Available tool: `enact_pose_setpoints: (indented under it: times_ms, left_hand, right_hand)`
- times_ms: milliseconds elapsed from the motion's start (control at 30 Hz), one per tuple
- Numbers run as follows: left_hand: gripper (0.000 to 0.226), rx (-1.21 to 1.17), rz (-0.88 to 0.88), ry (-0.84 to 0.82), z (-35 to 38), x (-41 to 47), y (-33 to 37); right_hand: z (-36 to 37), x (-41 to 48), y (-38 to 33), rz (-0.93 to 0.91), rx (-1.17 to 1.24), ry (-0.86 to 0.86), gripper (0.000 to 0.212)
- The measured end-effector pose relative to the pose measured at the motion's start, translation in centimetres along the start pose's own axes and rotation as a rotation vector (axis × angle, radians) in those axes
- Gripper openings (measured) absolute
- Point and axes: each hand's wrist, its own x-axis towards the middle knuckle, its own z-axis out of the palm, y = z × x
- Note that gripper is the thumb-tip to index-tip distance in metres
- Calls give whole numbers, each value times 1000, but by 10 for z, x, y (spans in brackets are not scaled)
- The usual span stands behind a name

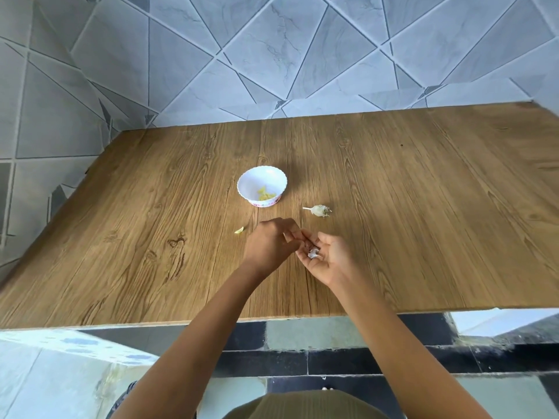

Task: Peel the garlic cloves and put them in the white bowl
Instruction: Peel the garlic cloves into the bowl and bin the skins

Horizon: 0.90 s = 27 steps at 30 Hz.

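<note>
Both hands meet at six o'clock from the white bowl [262,184]. The right hand [329,255] lies palm up, grip spread, cradling a garlic clove [313,253] in papery skin. The left hand [269,246] curls its fingertips toward that clove; pinching or not, can't tell. Peeled cloves [266,194] sit in the bowl, and a garlic bulb [319,210] lies at its four o'clock on the tabletop [423,222].

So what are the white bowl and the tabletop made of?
White bowl: probably plastic or melamine, glossy, thin scalloped rim, pink printed band at the base. Table: wood grain, matte; thin edge suggests laminate or veneer, not certain.
</note>
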Motion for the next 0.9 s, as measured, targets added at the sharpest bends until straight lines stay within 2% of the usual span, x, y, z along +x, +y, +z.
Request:
enact_pose_setpoints:
  times_ms: [133, 267, 400, 567, 733, 900]
  left_hand:
    - [12, -215, -90, 54, -6, -3, -7]
    - [15, -257, -104, 86, -5, -10, -14]
    - [14, -180, -56, 77, 8, -6, -13]
    - [14, -54, 32, -49, 33, 16, 14]
    - [19, 133, 66, -170, 57, 35, 35]
    - [19, 411, 99, -216, 71, 41, 44]
  right_hand:
    - [0, 0, 2, -28, 13, -13, 32]
    - [-1, -4, 6, -65, 13, 2, 34]
    - [-14, -12, -9, -135, 75, 53, 35]
    - [-39, -23, -39, -215, 154, 86, 36]
    - [-60, -32, -57, -265, 219, 120, 35]
    - [-68, -33, -63, -262, 233, 107, 35]
